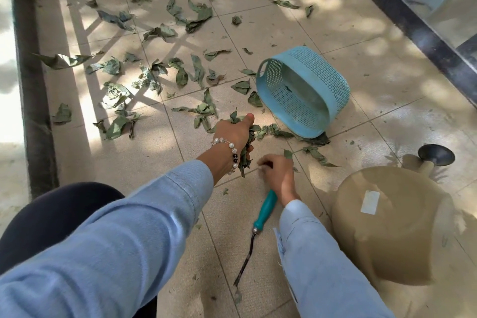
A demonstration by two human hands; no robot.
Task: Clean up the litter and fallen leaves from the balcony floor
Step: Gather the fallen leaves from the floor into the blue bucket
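Head view first: my left hand (233,134) is clenched around a bunch of dry leaves (247,152), with ends hanging out below my fist. My right hand (277,173) is low over the tiled floor (335,33) with its fingers curled in, reaching toward a small leaf (287,153) at its 12 o'clock; whether it already pinches anything I cannot tell. The blue basket (304,90) lies tipped on its side at 1 o'clock from my left hand, mouth facing me, nearly empty. Most leaves are scattered from 9 to 12 o'clock.

The bunch looks overfull, so brittle pieces could crumble and drop on the way across. The basket may roll or slide if I shove leaves in hard. A teal-handled hand tool (264,212) lies just beside my right wrist; I could knock it.
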